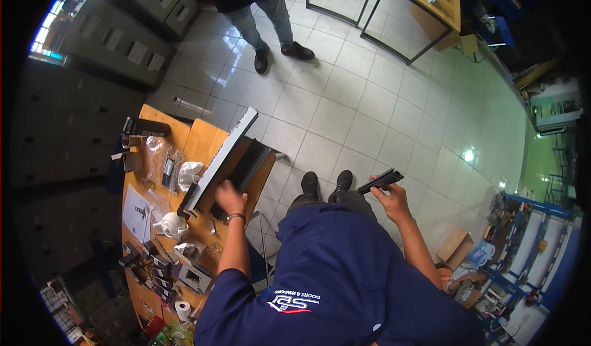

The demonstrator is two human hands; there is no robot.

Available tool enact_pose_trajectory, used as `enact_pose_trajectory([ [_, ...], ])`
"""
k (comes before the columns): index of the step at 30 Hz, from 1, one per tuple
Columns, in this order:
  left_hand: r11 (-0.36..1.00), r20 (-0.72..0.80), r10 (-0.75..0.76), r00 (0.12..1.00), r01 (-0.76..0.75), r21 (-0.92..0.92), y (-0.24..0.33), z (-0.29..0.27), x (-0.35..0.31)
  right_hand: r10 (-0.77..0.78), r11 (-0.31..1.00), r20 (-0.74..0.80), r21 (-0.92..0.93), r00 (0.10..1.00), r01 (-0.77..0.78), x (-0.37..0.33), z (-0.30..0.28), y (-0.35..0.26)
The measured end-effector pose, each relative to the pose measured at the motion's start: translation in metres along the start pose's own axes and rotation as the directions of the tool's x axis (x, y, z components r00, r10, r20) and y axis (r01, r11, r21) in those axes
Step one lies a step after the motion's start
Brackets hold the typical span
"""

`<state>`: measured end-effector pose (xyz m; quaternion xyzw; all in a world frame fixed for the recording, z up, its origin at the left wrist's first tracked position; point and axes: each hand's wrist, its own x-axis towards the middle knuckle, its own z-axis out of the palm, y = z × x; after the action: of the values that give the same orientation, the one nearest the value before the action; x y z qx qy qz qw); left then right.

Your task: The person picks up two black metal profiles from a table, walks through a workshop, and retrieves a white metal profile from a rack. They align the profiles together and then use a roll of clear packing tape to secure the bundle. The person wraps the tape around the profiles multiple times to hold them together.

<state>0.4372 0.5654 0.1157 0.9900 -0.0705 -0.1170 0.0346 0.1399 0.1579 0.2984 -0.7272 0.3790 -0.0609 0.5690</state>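
A: Right hand (393,201)?
B: Closed around short black bar (384,178), held out above tiled floor (345,87).
A: Left hand (228,198)?
B: Just beside long white bar (221,156), over wooden table (206,135). Fingers partly hidden; cannot tell whether gripping.

Bar (385,179): in right hand (394,201). Table (205,138): beneath left hand (229,198). Panel (223,156): over table, just left of left hand. Paper sheet (133,214): on table, farther left.

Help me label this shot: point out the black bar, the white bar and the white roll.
Black bar (387,178), head view: middle of its length.
White bar (223,154), head view: middle of its long face.
White roll (183,309), head view: its visible middle.
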Motion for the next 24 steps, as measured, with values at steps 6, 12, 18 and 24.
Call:
enact_pose_trajectory([
  [6,0.959,-0.266,0.17,0.949,-0.222,-0.178,0.108,-0.013,-0.045,0.06,0.993,-0.106,-0.092,0.993,-0.07,0.003,-0.04,0.021],
  [12,0.676,-0.204,0.599,0.774,-0.626,-0.388,0.256,0.018,-0.066,-0.017,0.988,-0.304,0.139,0.953,0.062,0.027,-0.109,0.054],
  [18,0.411,-0.033,0.853,0.521,-0.709,-0.573,0.477,-0.022,-0.119,0.018,0.918,-0.402,0.368,0.915,0.144,0.057,-0.218,0.095],
  [24,0.327,0.277,0.945,0.173,-0.506,-0.798,0.671,-0.078,-0.214,0.087,0.911,-0.451,0.397,0.888,0.113,0.076,-0.35,0.09],
])
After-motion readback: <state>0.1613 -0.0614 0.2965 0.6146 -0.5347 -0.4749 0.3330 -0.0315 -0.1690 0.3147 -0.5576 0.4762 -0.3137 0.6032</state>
